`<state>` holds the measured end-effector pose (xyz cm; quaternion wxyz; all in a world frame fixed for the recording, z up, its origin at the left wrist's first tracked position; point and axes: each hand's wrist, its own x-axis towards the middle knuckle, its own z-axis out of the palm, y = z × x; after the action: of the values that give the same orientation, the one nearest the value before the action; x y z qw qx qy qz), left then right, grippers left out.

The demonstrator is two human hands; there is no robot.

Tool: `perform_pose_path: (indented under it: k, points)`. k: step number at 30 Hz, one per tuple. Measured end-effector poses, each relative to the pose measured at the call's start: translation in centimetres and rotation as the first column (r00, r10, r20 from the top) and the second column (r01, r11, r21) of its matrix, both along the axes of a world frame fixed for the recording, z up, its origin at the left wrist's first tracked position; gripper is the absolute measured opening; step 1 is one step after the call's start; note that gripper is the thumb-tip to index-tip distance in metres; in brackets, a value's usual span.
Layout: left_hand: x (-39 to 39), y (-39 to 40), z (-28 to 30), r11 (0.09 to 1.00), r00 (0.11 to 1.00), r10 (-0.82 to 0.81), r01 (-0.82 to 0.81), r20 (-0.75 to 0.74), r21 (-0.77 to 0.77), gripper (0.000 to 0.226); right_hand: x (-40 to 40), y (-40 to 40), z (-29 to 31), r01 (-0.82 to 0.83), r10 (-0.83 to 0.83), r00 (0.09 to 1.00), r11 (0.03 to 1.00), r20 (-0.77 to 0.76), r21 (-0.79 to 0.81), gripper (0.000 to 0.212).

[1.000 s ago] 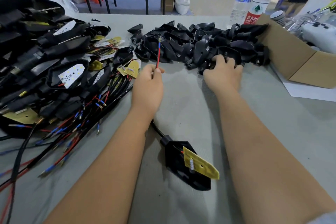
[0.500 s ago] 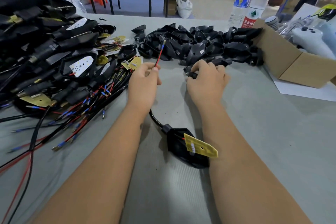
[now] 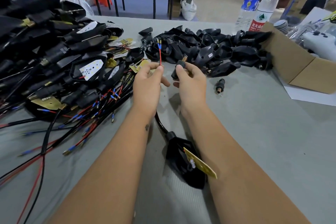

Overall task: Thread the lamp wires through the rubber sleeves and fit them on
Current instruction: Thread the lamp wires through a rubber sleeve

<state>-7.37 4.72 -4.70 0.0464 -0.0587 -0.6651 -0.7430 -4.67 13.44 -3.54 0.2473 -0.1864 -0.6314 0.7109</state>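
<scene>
Left hand (image 3: 148, 80) raised over the table (image 3: 254, 132), thumb and forefinger pinching the wires (image 3: 160, 54), red and black, tips with blue collars and brass ends pointing up and away. Right hand (image 3: 190, 80) just right of the wires, fingers curled round a black sleeve (image 3: 179, 68), brass threaded end uppermost, tilted toward the wires but apart from them. From below the left wrist, a black cable running back to the lamp (image 3: 183, 165), lying on the table nearer than the wires, between the forearms, with a yellow board (image 3: 200, 163) sticking out of its housing. Beyond the wires, a heap of black shells (image 3: 209, 49). Right of the wires, a loose sleeve lying on the table (image 3: 220, 85). Left of the wires, a large pile of wired lamps (image 3: 60, 63). Far right of the wires, a cardboard box (image 3: 291, 65), two bottles (image 3: 258, 5) behind it.
</scene>
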Motion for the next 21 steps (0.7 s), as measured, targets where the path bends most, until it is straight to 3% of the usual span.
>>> perform_pose_path:
  k: [4,7,10,12,16,21]
  points:
    - [0.1,-0.1,0.1,0.999,1.000,-0.007,0.007,0.018,-0.036,0.009,0.0,0.9,-0.2,0.103,-0.096,0.994,0.985,-0.053,0.138,0.017]
    - [0.2,0.0,0.1,0.997,1.000,-0.014,0.015,0.018,-0.072,0.012,0.0,1.6,-0.2,0.131,-0.122,0.987,0.987,-0.106,0.090,0.017]
    - [0.2,0.2,0.0,0.992,1.000,-0.023,0.022,-0.004,-0.121,0.013,0.1,1.8,0.0,-0.083,0.048,0.987,0.971,-0.155,-0.226,0.021]
    - [0.3,0.2,-0.1,0.991,0.999,-0.045,0.042,-0.027,-0.128,0.012,0.3,1.9,0.1,-0.192,0.138,0.973,0.927,-0.184,-0.323,0.021]
    - [0.4,0.1,-0.2,0.986,0.997,-0.049,0.040,-0.057,-0.161,0.009,0.6,2.1,0.1,-0.270,0.199,0.953,0.899,-0.227,-0.346,0.023]
    - [0.4,0.2,-0.2,0.984,0.997,-0.059,0.050,-0.047,-0.171,0.011,0.9,2.0,-0.1,-0.334,0.277,0.930,0.912,-0.242,-0.239,0.025]
